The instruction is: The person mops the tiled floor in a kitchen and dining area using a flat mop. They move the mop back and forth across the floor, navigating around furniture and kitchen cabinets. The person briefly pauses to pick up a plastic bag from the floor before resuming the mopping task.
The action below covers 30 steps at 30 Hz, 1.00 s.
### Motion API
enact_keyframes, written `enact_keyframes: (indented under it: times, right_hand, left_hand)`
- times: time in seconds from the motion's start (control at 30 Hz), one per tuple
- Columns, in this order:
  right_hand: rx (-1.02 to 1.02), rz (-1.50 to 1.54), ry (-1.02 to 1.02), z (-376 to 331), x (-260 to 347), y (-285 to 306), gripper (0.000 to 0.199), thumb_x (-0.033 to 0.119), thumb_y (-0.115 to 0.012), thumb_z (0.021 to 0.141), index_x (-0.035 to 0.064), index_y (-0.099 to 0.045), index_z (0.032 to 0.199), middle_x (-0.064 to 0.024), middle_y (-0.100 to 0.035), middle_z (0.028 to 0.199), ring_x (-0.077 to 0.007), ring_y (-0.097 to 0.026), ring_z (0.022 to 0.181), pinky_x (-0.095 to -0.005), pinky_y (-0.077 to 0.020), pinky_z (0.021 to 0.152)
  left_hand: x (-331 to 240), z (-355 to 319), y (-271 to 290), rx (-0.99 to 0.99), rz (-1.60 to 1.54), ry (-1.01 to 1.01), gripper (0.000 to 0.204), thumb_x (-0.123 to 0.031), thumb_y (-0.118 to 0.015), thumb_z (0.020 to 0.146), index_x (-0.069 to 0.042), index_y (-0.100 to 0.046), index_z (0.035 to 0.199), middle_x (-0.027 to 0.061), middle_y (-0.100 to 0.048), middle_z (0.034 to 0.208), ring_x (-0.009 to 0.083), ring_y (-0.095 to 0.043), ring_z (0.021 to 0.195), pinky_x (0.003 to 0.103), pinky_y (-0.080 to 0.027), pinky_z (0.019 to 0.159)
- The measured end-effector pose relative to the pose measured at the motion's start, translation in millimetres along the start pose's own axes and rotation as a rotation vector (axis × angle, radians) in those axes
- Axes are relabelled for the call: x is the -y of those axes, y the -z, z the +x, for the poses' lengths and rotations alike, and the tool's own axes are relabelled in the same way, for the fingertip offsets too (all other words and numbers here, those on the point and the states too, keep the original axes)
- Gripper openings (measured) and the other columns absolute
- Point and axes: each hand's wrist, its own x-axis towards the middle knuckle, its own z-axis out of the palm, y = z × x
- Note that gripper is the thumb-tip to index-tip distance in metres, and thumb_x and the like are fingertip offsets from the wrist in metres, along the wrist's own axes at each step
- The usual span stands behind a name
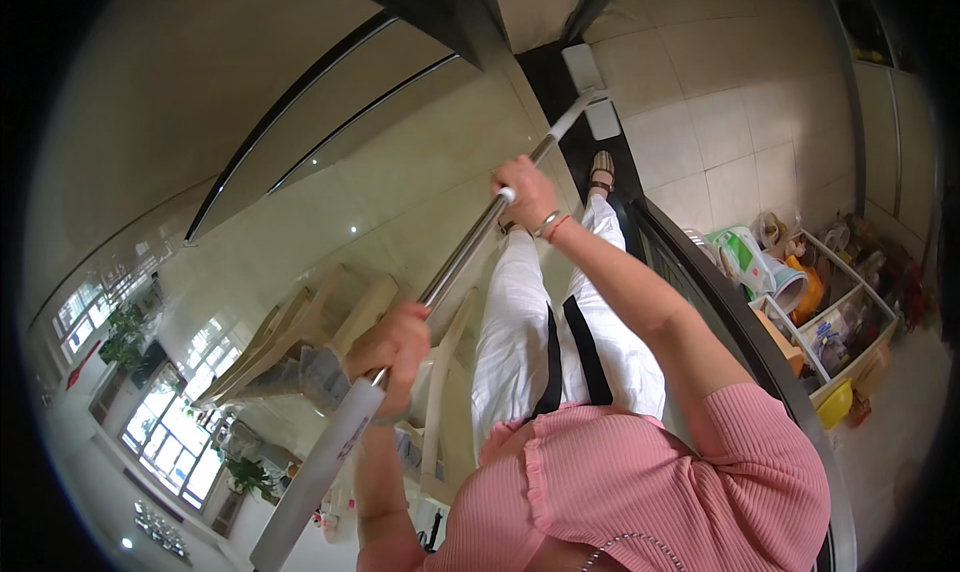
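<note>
Both our hands are closed around the pole of a mop (462,252), which slants from the lower left of the frame to the top centre. Our right hand (522,192) wraps it near the middle of the frame, at a white collar (507,195), with a silver bracelet (547,222) on the wrist. Our left hand (388,354), lower and further left, clasps the metal just above the long white handle sleeve (320,477). At the pole's far end, the flat white mop head (583,69) lies on a dark floor strip (548,87), near our striped shoe (602,164). Below the grip we see our white trousers (510,352) and pink top (640,472). Pale tiles (700,152) fill the upper right; a divided white organiser (838,254) full of goods stands at the right, and a bright window (175,432) shows at the lower left
</note>
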Motion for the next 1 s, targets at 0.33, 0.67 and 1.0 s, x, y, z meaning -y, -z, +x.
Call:
enact_keyframes:
  times: [0.33, 0.67, 1.0]
  right_hand:
    - [0.514, -0.051, 0.100, -22.5, 66.2, -70.4, 0.012, 0.018, -0.068, 0.070, 0.0157, -0.066, 0.082, -0.0026, -0.064, 0.087, -0.0263, -0.057, 0.096, -0.0417, -0.0523, 0.071]
    - [0.879, -0.007, 0.190, -35.6, 132.0, -99.9, 0.015, 0.022, -0.061, 0.079, 0.0148, -0.067, 0.090, -0.0080, -0.066, 0.093, -0.0271, -0.060, 0.100, -0.0421, -0.0524, 0.076]
    - [0.462, -0.091, 0.045, -18.5, 20.3, 24.5, 0.015, 0.013, -0.069, 0.071, 0.0148, -0.066, 0.086, -0.0030, -0.065, 0.086, -0.0262, -0.062, 0.092, -0.0415, -0.0532, 0.071]
  left_hand:
    - [-30.5, -102.6, 23.8, -0.399, 0.198, 0.243, 0.031, -0.011, -0.046, 0.096, -0.008, -0.041, 0.066, 0.0040, -0.041, 0.060, 0.0150, -0.040, 0.062, 0.043, -0.043, 0.086]
    - [-64.1, -132.3, 57.4, -0.375, 0.132, 0.076, 0.035, -0.015, -0.052, 0.096, -0.012, -0.037, 0.065, 0.0026, -0.040, 0.058, 0.0159, -0.042, 0.062, 0.044, -0.042, 0.077]
    - [1.3, -75.2, -22.9, -0.434, 0.176, 0.256, 0.033, -0.009, -0.058, 0.088, -0.008, -0.039, 0.061, 0.0037, -0.045, 0.056, 0.0180, -0.044, 0.055, 0.044, -0.046, 0.064]
